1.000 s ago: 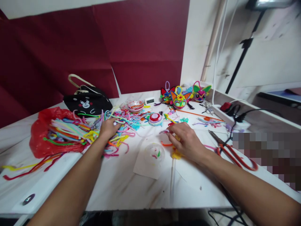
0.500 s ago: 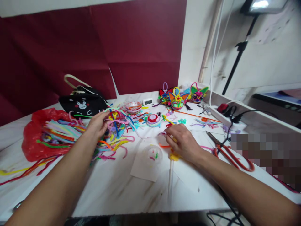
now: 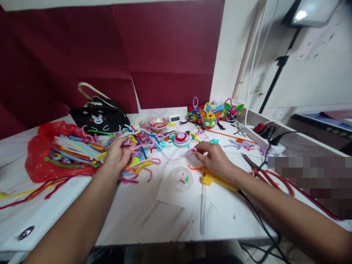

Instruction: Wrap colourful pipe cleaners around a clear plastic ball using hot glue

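Note:
My left hand point(image 3: 117, 156) is closed round a bunch of coloured pipe cleaners point(image 3: 139, 145) in the loose pile on the white table point(image 3: 137, 216). My right hand point(image 3: 214, 158) rests on the table to the right, its fingertips pinching a pale pink pipe cleaner point(image 3: 191, 151). An orange pipe cleaner piece point(image 3: 194, 168) lies just below those fingers. A clear plastic half-dome point(image 3: 180, 178) sits on a white paper sheet point(image 3: 176, 190) between my hands. A yellow glue gun point(image 3: 217, 179) with a glue stick point(image 3: 202, 209) lies under my right wrist.
A red plastic bag point(image 3: 41, 161) holds more pipe cleaners at left. Behind it lies a black bear-face bag point(image 3: 100, 119). Three pipe-cleaner animal heads point(image 3: 210, 114) stand at the back. Red-handled scissors point(image 3: 271, 176), a power strip point(image 3: 264, 137) and cables sit at right.
My left hand has pulled back toward me and closed on a bunch of pipe cleaners. My right hand has shifted slightly away, uncovering the yellow glue gun.

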`<state>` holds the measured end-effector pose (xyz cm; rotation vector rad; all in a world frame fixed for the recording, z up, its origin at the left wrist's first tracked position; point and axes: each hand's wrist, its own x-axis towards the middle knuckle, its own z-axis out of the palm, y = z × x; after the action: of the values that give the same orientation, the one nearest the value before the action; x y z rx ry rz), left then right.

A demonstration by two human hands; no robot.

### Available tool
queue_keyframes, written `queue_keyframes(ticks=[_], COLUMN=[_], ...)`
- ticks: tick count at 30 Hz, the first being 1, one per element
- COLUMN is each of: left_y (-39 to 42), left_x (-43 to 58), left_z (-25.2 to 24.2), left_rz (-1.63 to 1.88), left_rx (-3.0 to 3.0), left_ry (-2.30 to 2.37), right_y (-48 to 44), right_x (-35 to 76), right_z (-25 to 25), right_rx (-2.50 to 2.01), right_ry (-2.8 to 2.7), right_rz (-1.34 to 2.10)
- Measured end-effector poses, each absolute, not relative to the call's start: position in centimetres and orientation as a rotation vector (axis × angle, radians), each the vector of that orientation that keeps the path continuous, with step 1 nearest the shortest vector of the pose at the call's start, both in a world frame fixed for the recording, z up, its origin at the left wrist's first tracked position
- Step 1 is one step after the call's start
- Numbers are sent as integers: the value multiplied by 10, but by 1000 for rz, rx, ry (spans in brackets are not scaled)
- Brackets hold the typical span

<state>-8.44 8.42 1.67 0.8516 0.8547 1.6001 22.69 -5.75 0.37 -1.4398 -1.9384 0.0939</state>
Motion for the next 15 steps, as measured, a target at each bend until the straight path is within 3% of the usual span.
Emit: queue_keyframes(ticks=[15], left_y=[70], left_x=[-93], left_z=[25], left_rz=[1485], left_rx=[896], left_ry=[818], right_y=[20], right_x=[150], right_z=[30], right_rx=[-1480], right_ry=[-2208], right_rz=[89])
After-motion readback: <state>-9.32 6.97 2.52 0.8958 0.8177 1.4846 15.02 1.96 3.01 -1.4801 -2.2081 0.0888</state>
